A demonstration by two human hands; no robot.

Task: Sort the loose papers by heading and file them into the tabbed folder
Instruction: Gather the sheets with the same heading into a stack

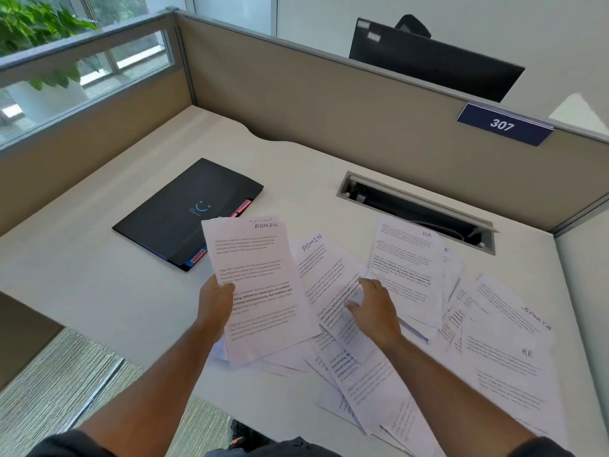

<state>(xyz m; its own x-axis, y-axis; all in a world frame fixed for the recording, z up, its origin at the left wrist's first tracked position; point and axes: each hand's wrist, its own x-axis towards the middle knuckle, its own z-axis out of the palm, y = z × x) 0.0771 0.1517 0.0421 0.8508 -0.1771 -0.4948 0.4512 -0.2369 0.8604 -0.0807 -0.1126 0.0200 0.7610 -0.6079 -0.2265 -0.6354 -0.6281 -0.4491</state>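
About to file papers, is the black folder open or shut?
Shut: the black folder lies flat, cover down, tabs poking from its edge.

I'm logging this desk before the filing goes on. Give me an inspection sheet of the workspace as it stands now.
Surface: white desk, mostly bare on the left.
Job's things: black tabbed folder closed, lying flat; ADMIN sheets in left hand; second ADMIN sheet, HR stack, SPORTS sheet spread loose.
Clutter: nothing seen.
Grip: left hand holds the ADMIN sheets; right hand rests on the second ADMIN sheet.
Cables: cable tray open, contents dark.
Surroundings: partition with 307 sign, monitor, plant.
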